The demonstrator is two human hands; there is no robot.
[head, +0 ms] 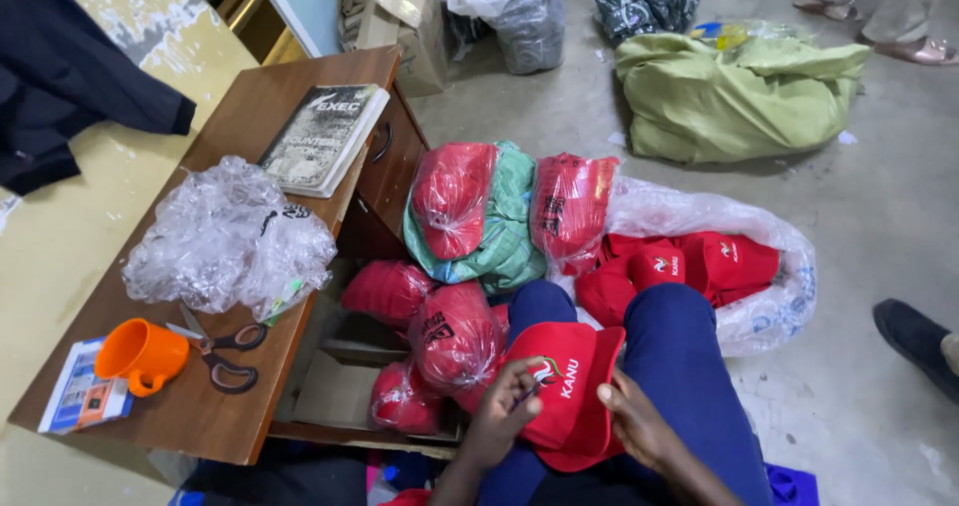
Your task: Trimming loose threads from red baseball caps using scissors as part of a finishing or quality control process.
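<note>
1. Left hand (504,406) and right hand (639,428) both pinch a red cap (569,386) on the person's lap, fingers closed on the fabric.
2. Cap: red with a small white emblem, resting on blue trousers (679,366).
3. Left: wooden desk (200,416) with an orange mug (140,354), scissors (225,351), crumpled clear plastic (230,236) and a book (325,136).
4. Ahead: bagged red caps (455,198) (clear wrap) and an open plastic sack of caps (779,286).
5. Grey concrete floor (879,206) with a green bundle (739,91).

The person wears dark blue trousers, and both forearms are bare, without sleeves.
</note>
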